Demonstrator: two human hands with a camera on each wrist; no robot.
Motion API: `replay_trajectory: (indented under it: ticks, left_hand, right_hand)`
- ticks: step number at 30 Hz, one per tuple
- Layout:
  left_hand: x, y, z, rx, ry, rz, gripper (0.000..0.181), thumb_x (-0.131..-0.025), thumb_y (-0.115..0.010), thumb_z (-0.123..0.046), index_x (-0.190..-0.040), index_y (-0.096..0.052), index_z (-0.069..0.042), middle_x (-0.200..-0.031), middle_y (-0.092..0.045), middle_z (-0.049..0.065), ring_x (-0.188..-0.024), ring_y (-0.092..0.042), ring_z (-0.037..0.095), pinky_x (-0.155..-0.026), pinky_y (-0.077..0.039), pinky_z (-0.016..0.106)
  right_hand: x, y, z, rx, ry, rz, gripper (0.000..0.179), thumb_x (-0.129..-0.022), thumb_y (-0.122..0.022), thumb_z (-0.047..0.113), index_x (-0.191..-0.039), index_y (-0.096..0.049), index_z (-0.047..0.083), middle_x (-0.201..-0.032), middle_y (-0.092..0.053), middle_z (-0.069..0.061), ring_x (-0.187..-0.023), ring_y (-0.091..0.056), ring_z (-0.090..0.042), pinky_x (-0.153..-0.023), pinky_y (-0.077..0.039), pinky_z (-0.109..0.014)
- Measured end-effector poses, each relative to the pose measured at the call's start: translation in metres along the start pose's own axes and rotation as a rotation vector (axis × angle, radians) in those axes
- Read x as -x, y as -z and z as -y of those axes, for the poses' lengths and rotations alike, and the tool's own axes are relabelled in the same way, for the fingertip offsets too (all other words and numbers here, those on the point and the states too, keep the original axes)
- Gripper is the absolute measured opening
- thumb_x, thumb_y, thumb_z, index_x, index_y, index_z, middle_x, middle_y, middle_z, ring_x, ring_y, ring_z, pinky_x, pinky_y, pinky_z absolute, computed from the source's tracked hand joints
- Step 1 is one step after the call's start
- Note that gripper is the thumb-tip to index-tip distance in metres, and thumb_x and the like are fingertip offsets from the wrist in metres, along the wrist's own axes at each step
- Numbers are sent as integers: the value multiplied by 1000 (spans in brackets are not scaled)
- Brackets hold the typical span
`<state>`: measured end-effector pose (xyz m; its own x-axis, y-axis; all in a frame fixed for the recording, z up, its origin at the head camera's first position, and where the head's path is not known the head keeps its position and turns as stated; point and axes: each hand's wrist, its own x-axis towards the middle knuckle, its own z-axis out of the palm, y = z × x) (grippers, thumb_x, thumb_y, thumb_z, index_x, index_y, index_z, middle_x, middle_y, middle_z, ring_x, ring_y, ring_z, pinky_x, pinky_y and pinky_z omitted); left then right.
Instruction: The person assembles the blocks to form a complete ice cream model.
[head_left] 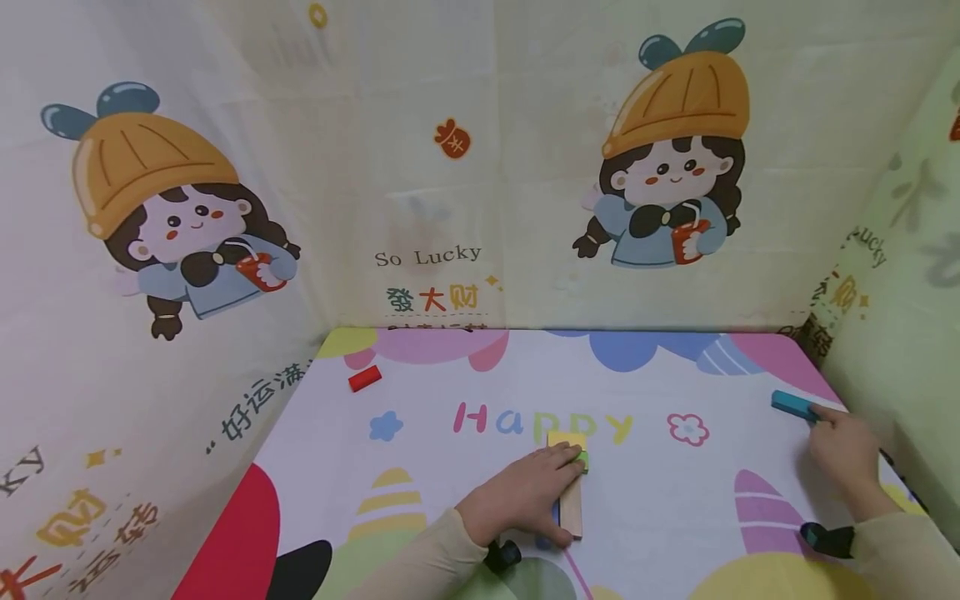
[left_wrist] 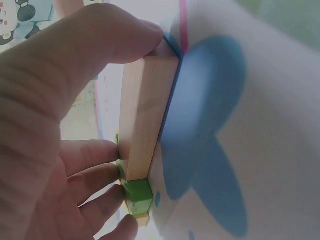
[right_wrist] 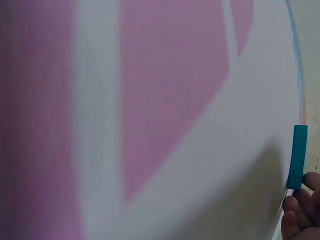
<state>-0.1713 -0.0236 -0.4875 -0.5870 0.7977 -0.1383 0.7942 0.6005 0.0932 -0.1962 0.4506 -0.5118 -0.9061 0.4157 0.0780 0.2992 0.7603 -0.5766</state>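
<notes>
In the head view my left hand (head_left: 525,492) reaches over a short row of blocks. Its fingers lie across the yellow block (head_left: 564,437) and the green block (head_left: 583,462). The thumb is at the near end of a plain wooden block (head_left: 572,508). From the left wrist, the fingertips touch along one side of the wooden block (left_wrist: 145,110) and the green block (left_wrist: 138,196), which sit end to end. At the right, my right hand (head_left: 847,450) pinches one end of a teal block (head_left: 792,405); the right wrist view shows this block (right_wrist: 298,157) at the fingertips.
A red block (head_left: 365,378) lies alone at the table's far left. The table (head_left: 630,500) has a printed cover with letters, flowers and coloured shapes. Patterned cloth (head_left: 540,167) hangs behind it and along both sides. A dark strap device (head_left: 827,540) sits at the right wrist.
</notes>
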Motion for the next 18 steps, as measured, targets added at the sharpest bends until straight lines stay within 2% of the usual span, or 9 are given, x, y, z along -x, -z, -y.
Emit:
replay_trajectory:
  ticks: [3, 6, 12, 18]
  left_hand:
    - [0, 1, 0, 22, 8, 5, 95, -83, -77, -61, -157, -43, -14, -167, -34, 2, -156, -29, 18, -122, -31, 24]
    - [0, 1, 0, 32, 7, 2, 94, -83, -78, -61, -156, -43, -14, -167, -34, 2, -156, -29, 18, -121, -33, 25]
    - [1, 2, -1, 9, 9, -7, 93, -82, -77, -62, -156, -44, -15, -166, -36, 2, -155, -31, 18, -119, -38, 31]
    - [1, 2, -1, -1, 3, -12, 93, -82, -77, -63, -156, -45, -15, -166, -37, 2, -155, -32, 18, -118, -38, 31]
  right_hand:
    - [1, -4, 4, -26, -9, 7, 51, -99, -26, 4, -139, -46, -21, -142, -40, -48, -124, -43, -62, -84, -45, -56]
    - [1, -8, 9, -21, -9, 7, 51, -99, -25, 3, -139, -46, -20, -143, -40, -47, -132, -37, -65, -98, -39, -69]
    - [5, -17, 16, -25, 55, 5, 51, -99, -25, 4, -137, -50, -20, -140, -42, -48, -130, -38, -65, -102, -36, -71]
    - [10, -23, 22, -42, 92, -15, 50, -99, -25, 2, -135, -51, -21, -134, -44, -48, -127, -40, -65, -104, -34, -72]
